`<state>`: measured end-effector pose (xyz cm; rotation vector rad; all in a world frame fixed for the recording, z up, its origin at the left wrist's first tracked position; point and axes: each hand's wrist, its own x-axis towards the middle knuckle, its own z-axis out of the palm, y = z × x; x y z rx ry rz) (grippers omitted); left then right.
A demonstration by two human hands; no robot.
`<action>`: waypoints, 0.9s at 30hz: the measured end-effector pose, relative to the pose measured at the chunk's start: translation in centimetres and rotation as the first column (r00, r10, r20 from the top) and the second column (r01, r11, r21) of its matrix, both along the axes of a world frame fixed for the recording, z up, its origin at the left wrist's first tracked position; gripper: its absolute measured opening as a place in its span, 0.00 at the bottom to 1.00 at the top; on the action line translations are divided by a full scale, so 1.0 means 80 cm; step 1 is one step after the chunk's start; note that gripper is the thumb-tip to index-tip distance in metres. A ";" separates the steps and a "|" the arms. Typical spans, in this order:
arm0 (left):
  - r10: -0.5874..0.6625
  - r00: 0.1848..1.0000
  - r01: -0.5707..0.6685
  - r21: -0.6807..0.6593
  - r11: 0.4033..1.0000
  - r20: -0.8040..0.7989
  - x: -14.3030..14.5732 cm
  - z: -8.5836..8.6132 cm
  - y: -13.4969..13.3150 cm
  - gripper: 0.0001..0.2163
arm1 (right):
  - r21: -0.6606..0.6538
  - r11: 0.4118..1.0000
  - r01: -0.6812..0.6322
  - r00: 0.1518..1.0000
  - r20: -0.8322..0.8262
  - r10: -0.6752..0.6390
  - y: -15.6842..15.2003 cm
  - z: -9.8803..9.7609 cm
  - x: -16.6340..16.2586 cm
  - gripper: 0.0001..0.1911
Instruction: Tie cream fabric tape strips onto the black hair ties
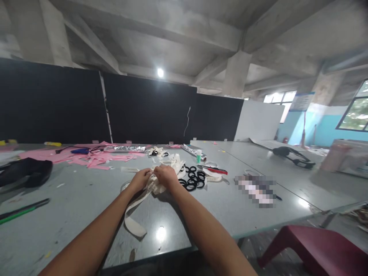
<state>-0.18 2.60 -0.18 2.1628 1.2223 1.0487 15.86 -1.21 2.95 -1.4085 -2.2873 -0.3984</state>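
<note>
My left hand (141,179) and my right hand (166,176) meet over the table, with fingers pinched on a cream fabric strip (134,226). One end of it curls down onto the tabletop toward me. Around and behind my hands lies a bunch of cream strips (177,163), partly hidden by my fingers. To the right of my right hand is a heap of black elastic rings (192,180). Exactly how the fingertips grip the strip is too small to make out.
Behind the rings stand a green-and-white glue stick (199,156) and a red-and-black tool (217,170). Pink fabric strips (97,161) cover the far left. A green-and-black tool (24,211) lies near left. A maroon stool (313,245) stands by the right edge.
</note>
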 end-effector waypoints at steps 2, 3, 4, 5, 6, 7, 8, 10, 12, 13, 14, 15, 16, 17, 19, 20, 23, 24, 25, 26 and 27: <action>-0.041 0.998 0.042 -0.025 0.999 0.050 -0.001 -0.002 0.002 0.12 | 0.020 1.000 -0.020 1.000 0.021 0.019 -0.003 0.002 0.001 0.13; -0.059 0.995 0.063 -0.039 0.997 0.084 -0.001 -0.003 0.003 0.13 | 0.027 0.999 -0.025 0.999 0.032 0.024 -0.004 0.003 0.002 0.13; -0.073 0.989 0.081 -0.058 0.995 0.126 -0.001 -0.004 0.005 0.12 | 0.036 0.999 -0.025 0.999 0.041 0.024 -0.005 0.003 0.003 0.13; -0.082 0.981 0.098 -0.082 0.992 0.176 -0.001 -0.005 0.006 0.12 | 0.046 0.999 -0.022 0.999 0.048 0.020 -0.006 0.003 0.003 0.13; -0.088 0.970 0.115 -0.110 0.987 0.226 -0.001 -0.005 0.007 0.12 | 0.058 0.998 -0.019 0.999 0.050 0.016 -0.007 0.003 0.004 0.12; -0.092 0.957 0.133 -0.136 0.982 0.274 -0.002 -0.006 0.008 0.12 | 0.071 0.997 -0.018 0.999 0.046 0.014 -0.007 0.003 0.005 0.12; -0.098 0.944 0.152 -0.154 0.976 0.314 -0.002 -0.006 0.010 0.12 | 0.084 0.996 -0.019 0.999 0.036 0.016 -0.008 0.002 0.006 0.12; -0.114 0.925 0.184 -0.164 0.969 0.363 -0.003 -0.006 0.011 0.12 | 0.102 0.994 -0.029 1.000 0.001 0.029 -0.007 0.001 0.008 0.11; -0.113 0.917 0.184 -0.156 0.970 0.382 -0.003 -0.003 0.011 0.11 | 0.110 0.993 -0.047 0.998 -0.044 0.052 -0.005 0.001 0.008 0.11; -0.105 0.916 0.177 -0.155 0.972 0.387 -0.003 -0.001 0.011 0.11 | 0.113 0.992 -0.058 0.995 -0.071 0.066 -0.004 0.000 0.008 0.10; -0.096 0.916 0.167 -0.154 0.974 0.390 -0.002 0.000 0.010 0.12 | 0.116 0.991 -0.071 0.992 -0.100 0.083 -0.002 -0.001 0.008 0.10; -0.089 0.916 0.160 -0.153 0.975 0.390 -0.002 0.002 0.009 0.12 | 0.119 0.989 -0.084 0.986 -0.133 0.100 -0.001 -0.001 0.007 0.09; -0.086 0.917 0.155 -0.149 0.977 0.390 -0.002 0.004 0.008 0.12 | 0.122 0.988 -0.098 0.978 -0.170 0.118 0.000 -0.002 0.006 0.09; -0.083 0.919 0.150 -0.147 0.978 0.385 -0.002 0.005 0.007 0.12 | 0.123 0.986 -0.110 0.967 -0.216 0.135 0.001 -0.003 0.006 0.08; -0.062 0.928 0.125 -0.150 0.981 0.368 -0.004 0.005 0.006 0.13 | 0.124 0.987 -0.106 0.929 -0.341 0.143 0.001 -0.004 0.006 0.08; -0.047 0.935 0.108 -0.155 0.982 0.352 -0.006 0.004 0.007 0.14 | 0.122 0.988 -0.094 0.903 -0.408 0.136 0.001 -0.004 0.008 0.08; -0.009 0.951 0.056 -0.145 0.988 0.308 -0.012 -0.001 0.009 0.15 | 0.120 0.991 -0.052 0.824 -0.556 0.110 0.002 -0.002 0.019 0.10; -0.005 0.954 0.046 -0.130 0.990 0.299 -0.013 -0.003 0.011 0.15 | 0.127 0.991 -0.038 0.802 -0.588 0.106 0.003 -0.001 0.025 0.10; -0.004 0.957 0.039 -0.112 0.993 0.290 -0.014 -0.005 0.012 0.15 | 0.135 0.991 -0.020 0.778 -0.620 0.100 0.005 0.000 0.031 0.10; 0.000 0.959 0.026 -0.089 0.996 0.282 -0.015 -0.006 0.012 0.15 | 0.143 0.990 0.001 0.751 -0.654 0.093 0.007 0.001 0.038 0.11; 0.016 0.962 0.000 -0.060 0.998 0.271 -0.015 -0.006 0.012 0.14 | 0.145 0.989 0.018 0.721 -0.687 0.088 0.009 0.002 0.044 0.11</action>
